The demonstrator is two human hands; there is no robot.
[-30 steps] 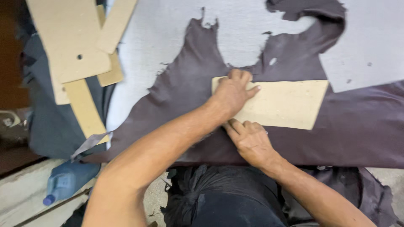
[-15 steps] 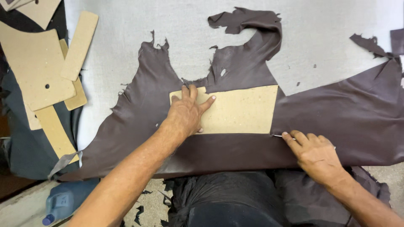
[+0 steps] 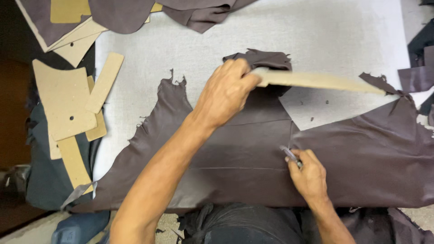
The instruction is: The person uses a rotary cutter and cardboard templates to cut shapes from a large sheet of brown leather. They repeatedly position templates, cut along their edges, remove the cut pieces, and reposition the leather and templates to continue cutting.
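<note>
Left hand (image 3: 226, 92) grips cardboard template (image 3: 316, 80), lifted off brown leather (image 3: 235, 153). Right hand (image 3: 309, 174) at 5 o'clock, closed on small cutter (image 3: 289, 154) touching leather.

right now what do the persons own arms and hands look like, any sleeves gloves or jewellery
Both arms are bare as far as the view reaches, with no sleeve showing. The left hand and right hand wear no gloves. No ring, watch or bracelet shows on either hand or wrist. The left forearm is lean and long in view; of the right, only a short stretch above the wrist appears.
</note>
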